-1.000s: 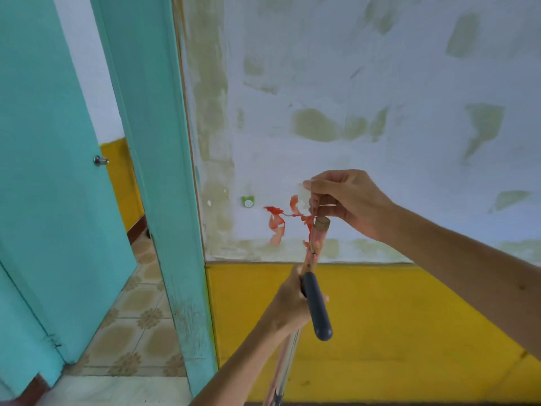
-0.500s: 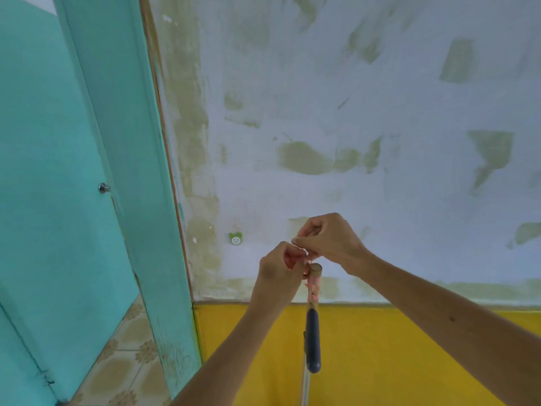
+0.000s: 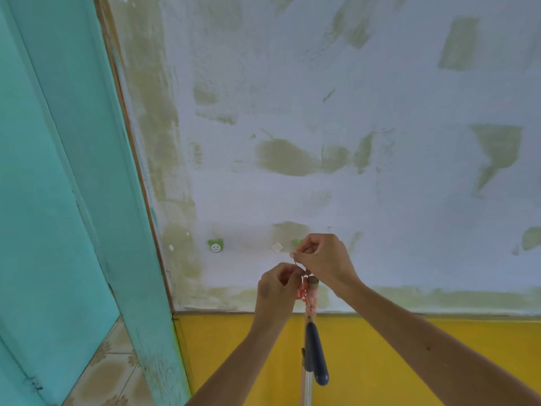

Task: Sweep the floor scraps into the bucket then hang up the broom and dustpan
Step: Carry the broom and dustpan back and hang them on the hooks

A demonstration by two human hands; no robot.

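The broom handle (image 3: 309,300), pinkish with a tan end cap, stands upright against the wall at bottom centre. A dark blue dustpan handle (image 3: 316,353) hangs clipped beside its metal pole. My left hand (image 3: 276,291) and my right hand (image 3: 322,262) are both raised at the top of the broom, pinching its thin hanging string (image 3: 296,263) and red tie. A green wall hook (image 3: 296,243) peeks out just left of my right hand, mostly hidden. The broom head and dustpan pan are out of view.
A second green smiley hook (image 3: 216,246) sticks to the white patchy wall to the left. A teal door frame (image 3: 117,200) and open door fill the left side. Yellow lower wall (image 3: 380,347) runs below; tiled floor (image 3: 108,373) shows at bottom left.
My left hand has let go of the pole and moved up to the string. Both hands and the broom top have risen toward the hooks, and the view has tilted up.
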